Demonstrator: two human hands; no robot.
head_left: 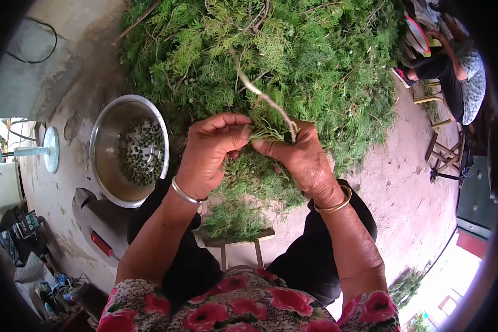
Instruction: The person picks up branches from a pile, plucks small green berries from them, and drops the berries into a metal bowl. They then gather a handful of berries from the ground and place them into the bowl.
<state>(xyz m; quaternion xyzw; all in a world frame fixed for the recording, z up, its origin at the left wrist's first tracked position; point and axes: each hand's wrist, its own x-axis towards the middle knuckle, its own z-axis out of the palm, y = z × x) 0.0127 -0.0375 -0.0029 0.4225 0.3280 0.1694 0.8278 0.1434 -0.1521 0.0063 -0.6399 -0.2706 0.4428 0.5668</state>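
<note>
My right hand (pixel 304 157) is closed around an evergreen branch (pixel 265 97), whose pale, bare stem rises out past the fingers. Thumb and forefinger of my left hand (pixel 213 146) pinch at the green sprig (pixel 267 131) between the two hands. What lies inside the left fingers is mostly hidden. Directly beyond both hands spreads a big heap of cut evergreen branches (pixel 326 61). To the left of my left hand, a steel basin (pixel 108 166) holds many small, round green cones or berries (pixel 144 152).
Green clippings (pixel 235 218) lie between my knees near a small wooden stool (pixel 249 238). At the right, another person (pixel 470 77) sits beside the heap. A folding wooden stool (pixel 447 152) stands behind them. A pale green fan (pixel 51 149) is at the left.
</note>
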